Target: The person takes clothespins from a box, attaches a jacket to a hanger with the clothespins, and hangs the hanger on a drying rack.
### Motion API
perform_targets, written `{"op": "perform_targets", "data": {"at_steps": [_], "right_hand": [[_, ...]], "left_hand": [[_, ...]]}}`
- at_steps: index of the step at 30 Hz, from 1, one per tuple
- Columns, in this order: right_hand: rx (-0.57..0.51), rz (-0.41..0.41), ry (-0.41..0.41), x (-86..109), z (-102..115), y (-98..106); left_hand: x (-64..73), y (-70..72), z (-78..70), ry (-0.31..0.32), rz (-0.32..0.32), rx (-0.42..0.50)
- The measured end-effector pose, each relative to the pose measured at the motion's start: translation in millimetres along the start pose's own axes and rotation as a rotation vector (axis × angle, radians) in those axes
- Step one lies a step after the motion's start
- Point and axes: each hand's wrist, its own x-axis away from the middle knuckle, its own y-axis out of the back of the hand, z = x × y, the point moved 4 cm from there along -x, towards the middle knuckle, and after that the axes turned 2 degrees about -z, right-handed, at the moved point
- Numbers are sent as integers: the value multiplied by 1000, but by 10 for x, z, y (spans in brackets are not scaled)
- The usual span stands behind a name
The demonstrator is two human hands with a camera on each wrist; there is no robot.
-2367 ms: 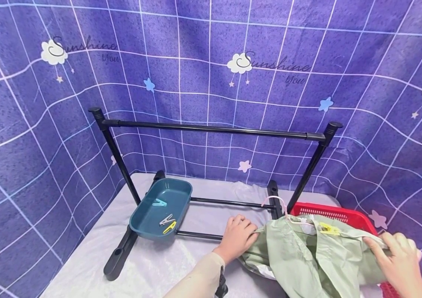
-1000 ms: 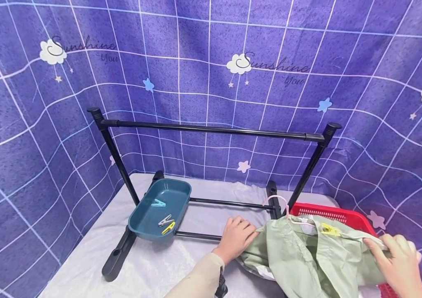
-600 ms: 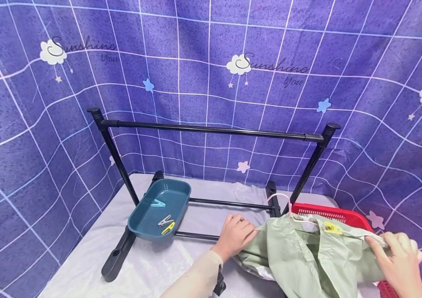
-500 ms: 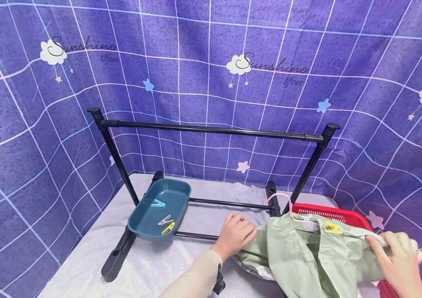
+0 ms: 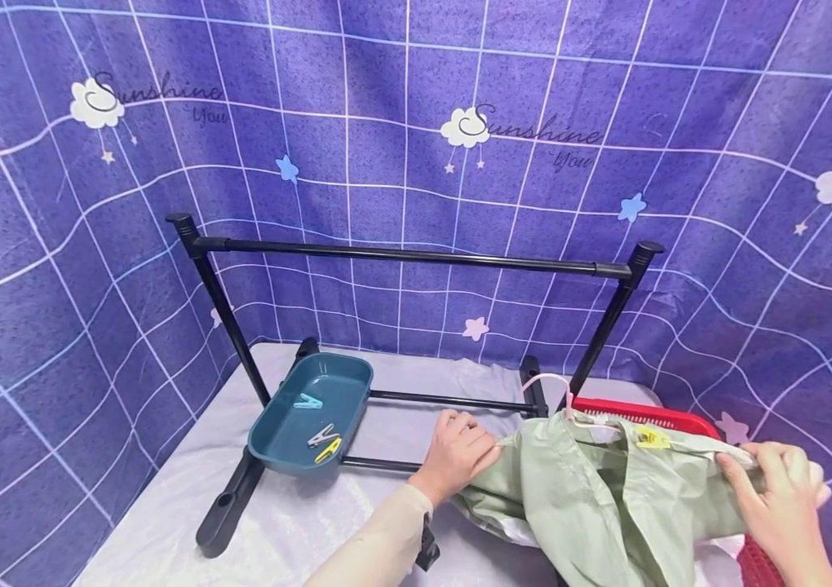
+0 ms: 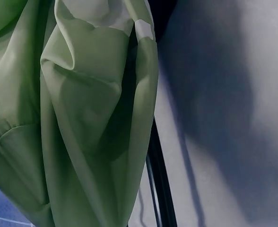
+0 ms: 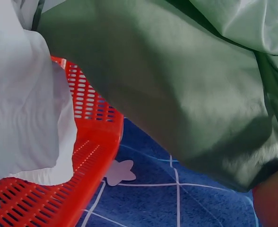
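Passage between top bar (image 5: 401, 254) and lower rail (image 5: 445, 399); rack post (image 5: 608, 328) and red basket (image 5: 688, 419) obstruct behind garment (image 5: 570, 489).

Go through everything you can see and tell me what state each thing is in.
Green garment: held up in folds, neck open
Pink hanger: in the garment's neck, hook off the rack
Yellow clip: at the garment's top edge
Left grip: closed on the garment
Right grip: closed on the garment
Rack: standing
Teal tray: upright, holding three loose clothespins
Red basket: partly hidden by the garment
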Motion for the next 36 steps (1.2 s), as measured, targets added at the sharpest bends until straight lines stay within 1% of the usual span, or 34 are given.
{"op": "perform_targets", "data": {"at_steps": [4, 9, 13, 16, 23, 28, 30, 36], "right_hand": [[-22, -16, -7, -31, 38, -4], [-67, -67, -14, -50, 64, 6], [-108, -111, 2, -34, 46, 28], [-121, -124, 20, -27, 52, 48], [-142, -125, 41, -17, 48, 78], [-148, -144, 71, 0, 16, 67], [-149, -140, 73, 6, 9, 62], [-114, -82, 6, 39, 6, 56]], "left_hand": [[-4, 18, 46, 10, -15, -11], [-10, 45, 90, 24, -22, -20], [-13, 72, 116, 44, -16, -17], [-10, 81, 130, 61, -18, -15], [19, 84, 150, 106, -22, -9], [63, 101, 164, 142, -13, -11], [80, 108, 177, 153, -14, -11], [93, 124, 208, 178, -24, -12]]}}
